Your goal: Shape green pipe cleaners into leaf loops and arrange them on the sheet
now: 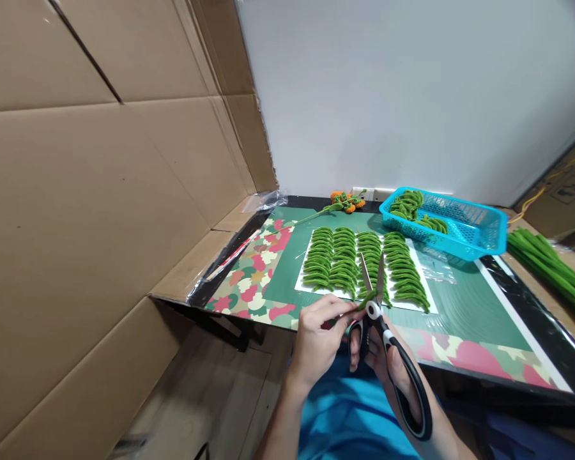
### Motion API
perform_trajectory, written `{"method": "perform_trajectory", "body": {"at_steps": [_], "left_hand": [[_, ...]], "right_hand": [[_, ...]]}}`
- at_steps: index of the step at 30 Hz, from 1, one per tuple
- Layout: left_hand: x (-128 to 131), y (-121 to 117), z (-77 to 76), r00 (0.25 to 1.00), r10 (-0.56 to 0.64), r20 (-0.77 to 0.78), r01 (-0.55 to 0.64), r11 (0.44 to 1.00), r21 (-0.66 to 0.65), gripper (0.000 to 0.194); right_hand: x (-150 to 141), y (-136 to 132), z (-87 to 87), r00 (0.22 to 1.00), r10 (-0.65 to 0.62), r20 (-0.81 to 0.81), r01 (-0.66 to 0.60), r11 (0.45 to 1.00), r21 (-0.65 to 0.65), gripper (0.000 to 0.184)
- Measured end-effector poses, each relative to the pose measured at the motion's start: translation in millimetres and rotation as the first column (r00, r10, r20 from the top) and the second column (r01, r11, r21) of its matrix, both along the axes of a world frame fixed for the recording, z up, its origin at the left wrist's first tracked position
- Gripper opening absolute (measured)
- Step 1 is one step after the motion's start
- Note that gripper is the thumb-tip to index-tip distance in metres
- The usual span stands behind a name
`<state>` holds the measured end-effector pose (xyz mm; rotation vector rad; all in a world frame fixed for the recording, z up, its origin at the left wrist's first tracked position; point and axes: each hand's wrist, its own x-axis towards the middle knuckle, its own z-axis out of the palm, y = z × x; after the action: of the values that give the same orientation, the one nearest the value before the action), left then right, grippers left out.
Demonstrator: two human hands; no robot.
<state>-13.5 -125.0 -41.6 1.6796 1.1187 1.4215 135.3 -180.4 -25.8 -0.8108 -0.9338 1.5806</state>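
Observation:
Between the fingertips of my left hand [322, 329] is pinched a short green fuzzy stem piece [367, 300]. It reaches in between the parted blades of a pair of scissors [374, 311]. My right hand [381, 358] is wrapped through the black and white handles, with the blades pointing away from me. Just beyond the hands, a white sheet [420, 259] bears several columns of curved green fuzzy pieces [344, 259], laid close together on the table.
A blue plastic basket [493, 230] at the back right holds more green pieces. Orange flowers on a green stem [349, 202] lie at the back. Long green fuzzy stems [551, 265] lie at right. Cardboard [100, 211] walls the left side. A green mat [464, 300] covers the table.

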Motion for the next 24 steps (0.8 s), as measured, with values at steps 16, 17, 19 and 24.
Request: {"method": "perform_trajectory", "body": {"at_steps": [16,17,19,24], "left_hand": [[1,3,3.1,0.999,-0.042,0.013,0.042,0.998,0.036,0.013],[1,3,3.3,0.999,-0.042,0.018,0.042,0.998,0.038,0.013],[0,4,3.8,0.999,-0.042,0.017,0.041,0.998,0.042,0.013],[-1,4,6.1,1.000,-0.027,0.012,0.026,0.998,0.062,0.010]], "right_hand": [[-11,17,-42.8,0.998,-0.002,0.064,-0.008,0.987,0.158,0.078],[-12,17,-42.4,0.997,-0.008,0.075,-0.004,0.987,0.162,0.078],[-15,16,-40.9,0.995,-0.029,0.098,0.013,0.987,0.158,0.077],[-21,11,-29.0,0.991,-0.045,0.129,0.022,0.985,0.173,0.080]]}}
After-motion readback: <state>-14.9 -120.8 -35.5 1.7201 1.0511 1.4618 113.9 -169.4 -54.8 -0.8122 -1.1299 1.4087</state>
